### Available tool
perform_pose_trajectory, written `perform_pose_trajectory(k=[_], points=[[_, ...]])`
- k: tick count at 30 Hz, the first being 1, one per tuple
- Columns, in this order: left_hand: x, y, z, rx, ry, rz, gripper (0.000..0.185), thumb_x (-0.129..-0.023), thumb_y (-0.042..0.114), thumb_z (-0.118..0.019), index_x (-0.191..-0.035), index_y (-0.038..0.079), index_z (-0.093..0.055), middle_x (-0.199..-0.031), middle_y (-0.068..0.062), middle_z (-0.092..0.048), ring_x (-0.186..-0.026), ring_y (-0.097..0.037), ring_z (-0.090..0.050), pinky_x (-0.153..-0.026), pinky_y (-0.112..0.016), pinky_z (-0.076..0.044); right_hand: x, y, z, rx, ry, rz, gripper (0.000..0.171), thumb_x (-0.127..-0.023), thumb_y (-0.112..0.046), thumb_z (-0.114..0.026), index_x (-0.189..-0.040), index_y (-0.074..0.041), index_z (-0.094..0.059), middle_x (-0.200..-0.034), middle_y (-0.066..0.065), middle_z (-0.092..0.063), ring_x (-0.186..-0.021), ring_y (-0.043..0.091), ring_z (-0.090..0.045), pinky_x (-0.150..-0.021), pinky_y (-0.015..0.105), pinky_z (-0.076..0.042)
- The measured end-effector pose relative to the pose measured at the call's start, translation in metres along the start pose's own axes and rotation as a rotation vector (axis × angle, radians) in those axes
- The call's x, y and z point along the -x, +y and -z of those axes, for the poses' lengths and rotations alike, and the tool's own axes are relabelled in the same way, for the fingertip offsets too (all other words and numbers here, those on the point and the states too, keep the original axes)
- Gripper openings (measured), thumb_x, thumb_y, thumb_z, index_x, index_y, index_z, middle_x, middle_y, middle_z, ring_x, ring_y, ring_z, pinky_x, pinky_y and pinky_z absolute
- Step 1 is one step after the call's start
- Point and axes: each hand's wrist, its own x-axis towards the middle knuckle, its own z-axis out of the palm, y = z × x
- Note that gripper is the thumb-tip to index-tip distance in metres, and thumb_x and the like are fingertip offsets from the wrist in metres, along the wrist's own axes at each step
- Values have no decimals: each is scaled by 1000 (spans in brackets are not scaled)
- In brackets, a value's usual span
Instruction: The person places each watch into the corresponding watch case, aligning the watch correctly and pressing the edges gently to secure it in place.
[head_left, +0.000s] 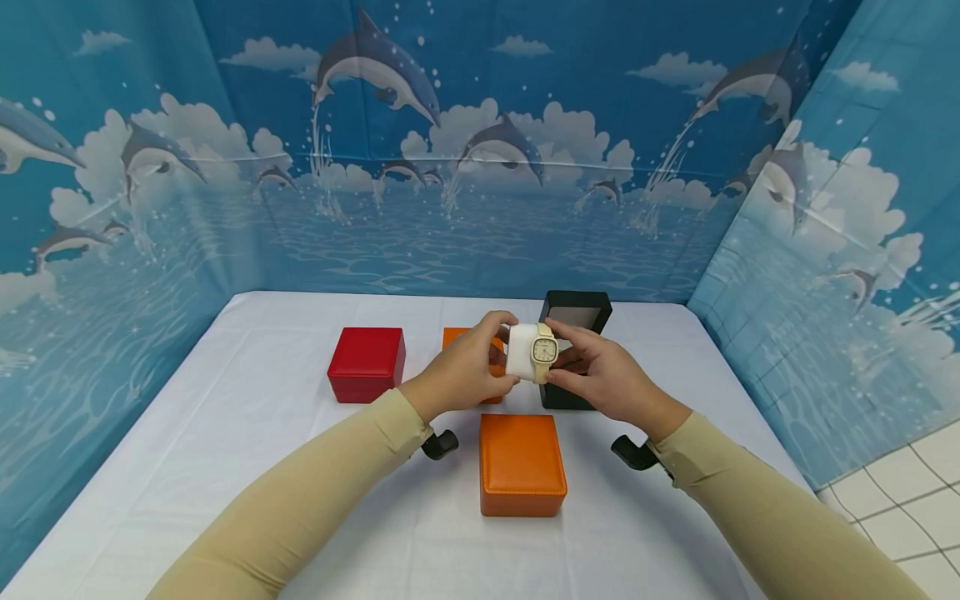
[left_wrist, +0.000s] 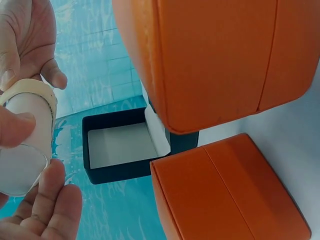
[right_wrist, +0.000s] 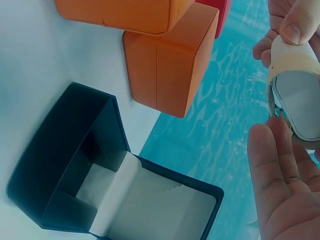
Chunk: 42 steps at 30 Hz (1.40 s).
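Both hands hold up a wristwatch point(head_left: 544, 350) with a squarish gold-toned case and a cream strap, wrapped round a white watch cushion point(head_left: 521, 354). My left hand point(head_left: 471, 362) pinches the cushion's left end, thumb below and fingers above. On the other side, my right hand point(head_left: 606, 375) grips the watch at its strap, thumb at the bottom and fingertips at the top. Behind the right hand stands a black watch box point(right_wrist: 55, 155), its lid raised and a white lining showing inside. The right wrist view shows the cushion's pale end within the strap loop.
A closed orange box point(head_left: 522, 462) sits in front, below the hands. Another orange box point(head_left: 454, 335) is partly hidden behind the left hand. To the left lies a closed red box point(head_left: 366, 362). A white cloth point(head_left: 247, 433) covers the table, with dolphin-print curtains point(head_left: 480, 225) round it.
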Motion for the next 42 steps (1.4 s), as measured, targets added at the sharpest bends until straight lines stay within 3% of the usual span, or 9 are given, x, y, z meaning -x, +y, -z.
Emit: perform_pose_trajectory(k=[18, 23, 42], points=[[-1, -1, -2, 16, -18, -16, 76, -92, 14, -82, -153, 15, -36, -134, -7, -64, -98, -13, -69, -84, -28, -62, 0, 2, -6, 17, -1, 26, 81, -97, -7, -75, -166, -10, -32, -146, 19, -62, -109, 28, -74, -91, 33, -63], [-1, -1, -1, 16, -25, -15, 77, -92, 14, -82, -154, 15, -35, -136, -8, -63, -102, -17, -70, -85, -29, -63, -2, 1, -7, 44, 0, 8, 87, -93, -6, -79, -166, -10, -31, -135, 18, -67, -107, 27, -74, -91, 37, -64], [-2, -2, -2, 13, -27, 11, 79, -92, 17, -82, -156, 17, -34, -140, -7, -62, -107, -14, -70, -90, -31, -63, -3, 1, -7, 61, -7, -6, 86, -93, -8, -79, -165, -10, -32, -137, 17, -66, -105, 24, -73, -90, 34, -63]])
